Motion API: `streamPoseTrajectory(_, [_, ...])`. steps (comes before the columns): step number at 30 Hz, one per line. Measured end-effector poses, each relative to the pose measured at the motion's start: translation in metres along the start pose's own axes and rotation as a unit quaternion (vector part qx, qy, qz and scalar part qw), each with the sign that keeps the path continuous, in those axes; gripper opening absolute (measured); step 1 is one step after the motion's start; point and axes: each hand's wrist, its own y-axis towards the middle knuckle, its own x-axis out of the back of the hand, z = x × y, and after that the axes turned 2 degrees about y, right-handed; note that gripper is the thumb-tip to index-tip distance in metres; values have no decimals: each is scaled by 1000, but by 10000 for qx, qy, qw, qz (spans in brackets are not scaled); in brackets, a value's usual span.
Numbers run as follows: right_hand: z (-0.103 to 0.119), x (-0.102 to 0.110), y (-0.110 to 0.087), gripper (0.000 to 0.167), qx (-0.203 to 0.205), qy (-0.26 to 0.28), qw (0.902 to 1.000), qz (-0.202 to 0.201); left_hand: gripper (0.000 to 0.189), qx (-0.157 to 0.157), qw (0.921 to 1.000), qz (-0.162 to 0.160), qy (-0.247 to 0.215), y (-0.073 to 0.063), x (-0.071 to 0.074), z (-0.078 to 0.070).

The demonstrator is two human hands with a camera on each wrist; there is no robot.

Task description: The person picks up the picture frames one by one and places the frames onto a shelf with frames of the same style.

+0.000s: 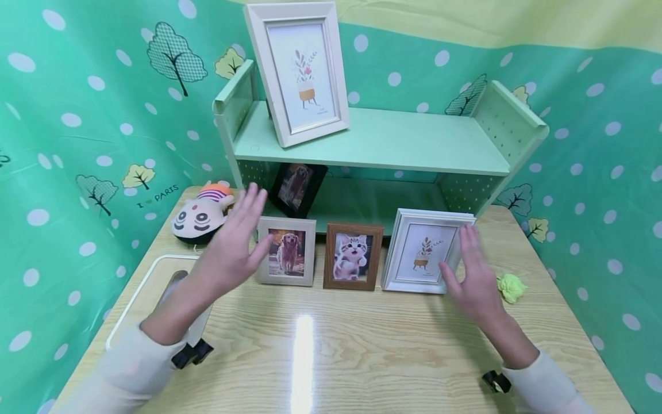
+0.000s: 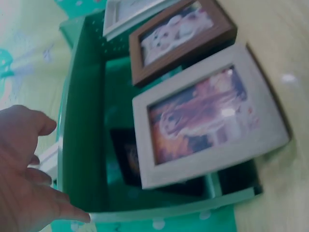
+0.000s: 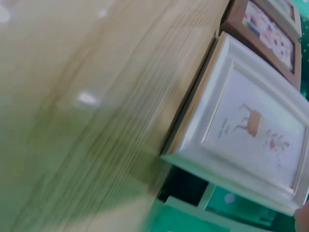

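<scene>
My left hand (image 1: 233, 250) hovers with straight fingers left of the off-white frame with a dog picture (image 1: 286, 253). In the left wrist view the left hand (image 2: 24, 169) holds nothing. At the right, my right hand (image 1: 474, 282) has its fingers extended over the right edge of the silver-white frame with a plant drawing (image 1: 403, 279). Just a fingertip (image 3: 302, 220) shows near that frame's corner in the right wrist view; I cannot tell whether it touches. Between these frames stands a brown frame with a kitten picture (image 1: 353, 257).
A green two-tier shelf (image 1: 414, 138) stands behind, bearing a large white frame (image 1: 338, 86) on top and a tilted black frame (image 1: 297, 190) below. A plush toy (image 1: 199, 218) and clear-topped tray (image 1: 139, 293) lie left; a yellow-green flower (image 1: 511, 287) lies right on the wooden table (image 1: 372, 345).
</scene>
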Motion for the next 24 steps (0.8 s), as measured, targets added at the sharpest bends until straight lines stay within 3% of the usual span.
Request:
streamPoseTrajectory(5, [-13, 3, 0, 85, -504, 192, 9985, -56, 78, 268, 9963, -760, -300, 12, 14, 13])
streamPoseTrajectory(11, [-26, 2, -3, 87, -1227, 860, 9875, 479, 81, 962, 9854, -1181, -764, 33, 29, 34])
streamPoseTrajectory(18, [-38, -11, -7, 89, -1431, 1488, 9746, 869, 79, 1481, 9646, -1263, -1777, 59, 43, 56])
streamPoseTrajectory(21, [-41, -15, -12, 87, -1453, 1571, 9735, 802, 76, 1659, 9541, -1250, -2158, 70, 50, 56])
streamPoseTrajectory(24, [-44, -18, -18, 84, -1560, 1609, 9721, 691, 73, 1702, 9488, -1293, -2324, 83, 55, 53])
